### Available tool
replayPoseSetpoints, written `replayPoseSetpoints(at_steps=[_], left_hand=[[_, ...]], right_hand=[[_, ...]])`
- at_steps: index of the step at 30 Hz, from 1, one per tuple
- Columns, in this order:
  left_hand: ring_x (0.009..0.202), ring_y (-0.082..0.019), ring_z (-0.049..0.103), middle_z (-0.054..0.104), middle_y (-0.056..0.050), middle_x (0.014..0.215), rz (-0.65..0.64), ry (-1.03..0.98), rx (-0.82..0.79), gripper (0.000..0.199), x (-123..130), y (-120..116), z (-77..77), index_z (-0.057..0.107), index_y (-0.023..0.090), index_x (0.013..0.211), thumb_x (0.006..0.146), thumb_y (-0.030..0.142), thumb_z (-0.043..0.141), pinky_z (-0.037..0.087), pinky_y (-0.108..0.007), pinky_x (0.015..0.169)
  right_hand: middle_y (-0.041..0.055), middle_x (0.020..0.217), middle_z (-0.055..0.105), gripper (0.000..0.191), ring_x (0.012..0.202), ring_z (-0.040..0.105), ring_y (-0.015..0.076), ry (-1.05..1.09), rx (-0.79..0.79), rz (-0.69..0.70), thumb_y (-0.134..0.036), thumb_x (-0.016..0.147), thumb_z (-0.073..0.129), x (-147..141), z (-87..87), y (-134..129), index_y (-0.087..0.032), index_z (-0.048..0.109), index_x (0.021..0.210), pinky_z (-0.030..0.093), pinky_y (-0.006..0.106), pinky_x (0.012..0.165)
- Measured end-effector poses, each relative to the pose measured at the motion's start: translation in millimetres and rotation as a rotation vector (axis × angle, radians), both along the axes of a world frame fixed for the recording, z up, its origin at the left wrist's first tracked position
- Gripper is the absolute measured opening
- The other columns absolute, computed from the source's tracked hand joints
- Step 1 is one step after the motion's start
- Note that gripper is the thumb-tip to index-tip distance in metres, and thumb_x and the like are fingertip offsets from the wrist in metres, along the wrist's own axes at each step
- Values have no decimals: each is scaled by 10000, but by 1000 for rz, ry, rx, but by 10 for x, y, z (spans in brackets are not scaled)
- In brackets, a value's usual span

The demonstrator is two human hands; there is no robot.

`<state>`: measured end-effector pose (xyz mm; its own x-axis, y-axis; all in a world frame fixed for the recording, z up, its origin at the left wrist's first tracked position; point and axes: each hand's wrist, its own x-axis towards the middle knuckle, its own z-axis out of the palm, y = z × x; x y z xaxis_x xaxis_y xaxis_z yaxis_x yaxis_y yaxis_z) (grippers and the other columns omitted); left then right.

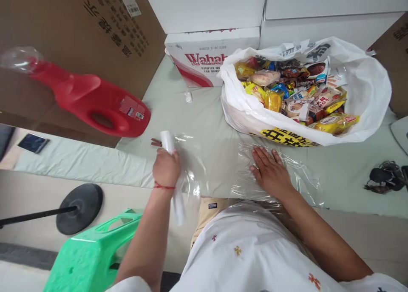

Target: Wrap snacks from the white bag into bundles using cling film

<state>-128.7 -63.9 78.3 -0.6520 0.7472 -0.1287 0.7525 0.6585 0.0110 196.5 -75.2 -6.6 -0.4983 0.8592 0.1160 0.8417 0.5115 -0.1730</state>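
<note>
Film roll [168, 142], pointing away from the person [242, 249], filled the curled left hand [166, 168], right hand [270, 171] flat on clear sheet [242, 173].

The slim tubular roll of translucent white plastic film [168, 141] is unpatterned, and the thin, clear plastic sheet [306, 179] is colourless with pale glints. The plain grey-green cloth [216, 117] bears no print. The wide-mouthed white plastic bag [234, 107] carries black characters, some on yellow; the small glossy-wrapped snacks [295, 86] mix yellow, red, blue, white and brown. The long-necked red plastic bottle [105, 98] (its rounded cap is clear) contrasts with the bright green plastic stool [78, 256]. Small red, gold and orange motifs dot the white fabric shirt [251, 258].
</note>
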Motion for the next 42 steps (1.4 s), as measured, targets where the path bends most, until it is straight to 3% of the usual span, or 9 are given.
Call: replayPoseSetpoints(at_steps=[4, 10, 16, 24, 27, 31, 34, 37, 42], left_hand=[[1106, -443, 732, 733, -262, 1206, -83, 7, -56, 462, -329, -224, 135, 540, 95, 1321, 1035, 442, 434, 569, -489, 882], [1220, -470, 672, 639, -297, 1376, 28, -5, -23, 455, -981, -399, 95, 523, 124, 1375, 1030, 409, 438, 532, -541, 951], [1257, -432, 624, 649, -246, 1327, 114, -80, 64, 389, -1588, -240, -41, 550, 104, 1308, 1030, 367, 482, 498, -519, 997], [1354, -504, 492, 550, -304, 1422, 175, -1, 188, 475, -1782, 113, -155, 580, 13, 1242, 871, 265, 736, 420, -679, 1113], [1428, -521, 413, 501, -316, 1476, 96, 140, 432, 503, -1493, -28, -127, 593, 31, 1275, 808, 153, 733, 389, -736, 1122], [1259, -337, 597, 665, -186, 1193, -557, 2, 899, 212, -362, -404, -139, 665, 128, 1139, 989, 231, 557, 474, -582, 1116], [1228, -233, 652, 725, -114, 1159, -917, -408, 818, 261, 732, -470, -261, 687, 195, 1144, 1077, 258, 443, 525, -419, 1091], [1373, -236, 597, 692, -158, 1385, -1007, -583, 644, 449, 1506, -328, -478, 623, 164, 1384, 1117, 334, 304, 489, -435, 1164], [1587, -330, 367, 410, -210, 1690, -1031, -321, 310, 642, 1774, -238, -765, 378, 95, 1637, 1110, 451, 286, 261, -605, 1295]], right_hand=[[108, 1713, 362, 607, 1588, 363, 281, 14, 24, 8, -401, 1123, 347, 34, -32, -2, -128, 354, 1665, 204, 560, 1321], [105, 1710, 375, 612, 1576, 383, 287, 23, 40, 10, -398, 1114, 360, 39, -66, 4, -150, 340, 1673, 212, 564, 1312], [106, 1703, 391, 607, 1575, 384, 289, 20, 30, 15, -396, 1115, 351, 37, -45, -1, -151, 349, 1671, 222, 561, 1308], [108, 1690, 417, 585, 1573, 386, 284, 44, -39, 23, -419, 1129, 311, 54, 5, 113, -141, 443, 1627, 233, 556, 1313], [114, 1694, 410, 593, 1575, 384, 287, 53, -63, 22, -436, 1130, 305, 56, 17, 190, -134, 459, 1616, 231, 560, 1314], [116, 1698, 400, 587, 1579, 375, 301, 63, -57, 7, -437, 1123, 331, 22, 33, 237, -156, 448, 1625, 212, 592, 1311], [122, 1700, 394, 585, 1591, 352, 305, 60, -63, 4, -420, 1120, 341, -10, 59, 226, -132, 455, 1617, 202, 598, 1314], [121, 1708, 384, 574, 1603, 328, 298, 61, -98, 31, -334, 1091, 403, -37, 81, 160, -128, 438, 1626, 200, 585, 1321], [132, 1705, 393, 623, 1604, 328, 267, 117, -127, 49, -234, 1042, 428, 102, 102, -5, -123, 390, 1654, 263, 505, 1321]])
